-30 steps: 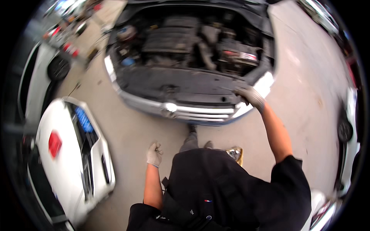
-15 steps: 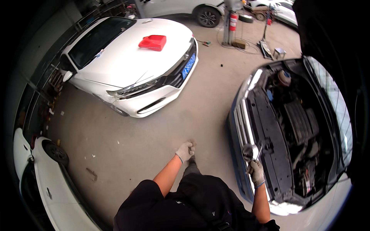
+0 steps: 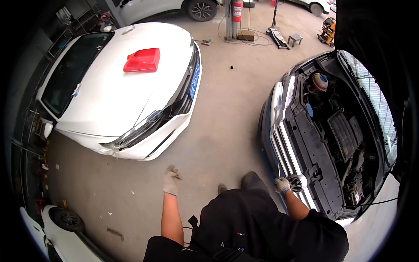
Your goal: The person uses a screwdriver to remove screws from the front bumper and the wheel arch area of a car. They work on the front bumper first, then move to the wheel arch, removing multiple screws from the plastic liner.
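My left hand [image 3: 171,180], in a light work glove, hangs loose over the concrete floor with its fingers curled and nothing in it. My right hand [image 3: 283,185], also gloved, is down beside the front grille of the dark car [image 3: 291,148], close to the round badge; whether it touches the grille I cannot tell. The dark car's bonnet is up and its engine bay [image 3: 342,139] is exposed. I wear black clothes, and my shoes show below me.
A white car [image 3: 131,96] stands to my left with a red container [image 3: 142,60] on its bonnet. Another white car [image 3: 61,231] is at lower left. At the back stand a lift post with a red extinguisher [image 3: 236,11], cables, a stool and a tool cart [image 3: 328,29].
My view has swung left, from facing the dark car's open engine bay to the white car. My right hand has come off the headlight corner and now hangs by the grille.
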Demonstrator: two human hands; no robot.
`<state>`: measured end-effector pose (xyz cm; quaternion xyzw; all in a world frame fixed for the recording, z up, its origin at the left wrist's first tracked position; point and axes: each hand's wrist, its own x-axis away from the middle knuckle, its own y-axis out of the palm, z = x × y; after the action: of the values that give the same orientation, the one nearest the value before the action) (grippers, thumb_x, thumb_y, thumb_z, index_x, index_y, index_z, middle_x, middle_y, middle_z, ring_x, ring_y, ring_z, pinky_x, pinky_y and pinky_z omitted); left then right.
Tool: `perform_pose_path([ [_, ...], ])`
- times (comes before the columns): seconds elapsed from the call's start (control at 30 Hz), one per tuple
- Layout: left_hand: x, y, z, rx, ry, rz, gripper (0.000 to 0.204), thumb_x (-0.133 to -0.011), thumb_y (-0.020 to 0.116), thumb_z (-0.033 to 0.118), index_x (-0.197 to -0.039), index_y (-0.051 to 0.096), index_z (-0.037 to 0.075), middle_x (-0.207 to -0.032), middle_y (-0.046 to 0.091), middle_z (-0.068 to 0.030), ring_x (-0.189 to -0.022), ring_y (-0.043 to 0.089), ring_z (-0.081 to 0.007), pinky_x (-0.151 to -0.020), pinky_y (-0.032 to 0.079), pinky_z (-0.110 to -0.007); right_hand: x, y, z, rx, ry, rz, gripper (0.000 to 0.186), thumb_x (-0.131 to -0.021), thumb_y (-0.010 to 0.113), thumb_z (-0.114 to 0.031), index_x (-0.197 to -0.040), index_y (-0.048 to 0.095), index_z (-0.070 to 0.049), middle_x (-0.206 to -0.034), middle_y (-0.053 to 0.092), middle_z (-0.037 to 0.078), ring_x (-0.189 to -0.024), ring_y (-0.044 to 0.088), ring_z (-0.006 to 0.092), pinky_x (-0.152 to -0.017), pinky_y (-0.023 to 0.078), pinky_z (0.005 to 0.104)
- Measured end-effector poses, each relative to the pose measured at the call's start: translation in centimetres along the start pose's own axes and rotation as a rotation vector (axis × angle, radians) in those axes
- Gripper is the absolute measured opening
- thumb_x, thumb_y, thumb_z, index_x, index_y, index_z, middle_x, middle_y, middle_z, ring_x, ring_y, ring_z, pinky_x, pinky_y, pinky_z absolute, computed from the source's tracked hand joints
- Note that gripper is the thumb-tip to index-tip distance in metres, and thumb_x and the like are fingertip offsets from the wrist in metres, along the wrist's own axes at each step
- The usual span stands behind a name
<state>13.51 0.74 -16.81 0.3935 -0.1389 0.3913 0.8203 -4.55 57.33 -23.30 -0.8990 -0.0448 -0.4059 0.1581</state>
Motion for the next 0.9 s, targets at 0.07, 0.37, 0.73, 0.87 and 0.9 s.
perform_pose_path([
  [0.07, -2.9, 0.7, 1.5, 0.047, -0.031, 0.025, 0.034, -0.085, 0.048, 0.002, -0.115, 0.06, 0.011, -0.092, 0.06, -0.0045, -0.067, 0.054, -0.0202, -0.059, 0.048, -0.035, -3.9, 0.7, -0.8, 0.034, -0.009, -0.006, 0.011, -0.086, 0.062, -0.016, -0.084, 0.054, -0.008, -0.063, 0.052, 0.003, -0.045, 0.048, 0.0152, -0.04, 0.038, 0.031],
  [0.37, -20.0, 13.7, 13.7, 0.002, 0.116, 0.14, 0.025, -0.099, 0.052, 0.027, -0.109, 0.059, 0.006, -0.062, 0.034, 0.0037, -0.049, 0.031, -0.0106, -0.046, 0.027, -0.028, -20.8, 7.4, -14.9, 0.081, 0.146, -0.16, 0.007, -0.086, 0.052, -0.006, -0.084, 0.048, -0.011, -0.055, 0.043, 0.002, -0.039, 0.041, 0.0163, -0.035, 0.026, 0.0333],
  [0.73, -44.9, 32.3, 30.2, -0.613, 0.229, 0.655, 0.06, -0.087, 0.059, 0.067, -0.071, 0.052, 0.01, -0.051, 0.038, 0.0021, -0.039, 0.035, -0.0115, -0.036, 0.026, -0.03, -37.1, 20.9, -59.9, 0.459, -0.416, -0.157, 0.023, -0.085, 0.064, -0.023, -0.091, 0.066, -0.002, -0.067, 0.062, 0.006, -0.056, 0.06, 0.0151, -0.052, 0.048, 0.0322],
  [0.87, -58.1, 32.0, 33.7, -0.844, 0.137, 0.823, 0.063, -0.085, 0.06, 0.071, -0.064, 0.056, 0.011, -0.048, 0.042, -0.0003, -0.036, 0.035, -0.0142, -0.034, 0.024, -0.034, -41.2, 22.8, -69.2, 0.484, -0.51, -0.133, 0.029, -0.085, 0.063, -0.029, -0.096, 0.069, -0.002, -0.074, 0.067, 0.01, -0.065, 0.063, 0.0208, -0.062, 0.051, 0.0357],
  [0.9, -60.5, 29.8, 33.8, -0.82, 0.221, 0.767, 0.064, -0.087, 0.059, 0.068, -0.075, 0.067, 0.006, -0.052, 0.049, -0.0033, -0.035, 0.035, -0.0151, -0.034, 0.024, -0.035, -43.0, 22.4, -69.8, 0.539, -0.516, -0.101, 0.032, -0.084, 0.062, -0.031, -0.097, 0.069, -0.003, -0.077, 0.068, 0.012, -0.069, 0.065, 0.024, -0.066, 0.051, 0.0375],
])
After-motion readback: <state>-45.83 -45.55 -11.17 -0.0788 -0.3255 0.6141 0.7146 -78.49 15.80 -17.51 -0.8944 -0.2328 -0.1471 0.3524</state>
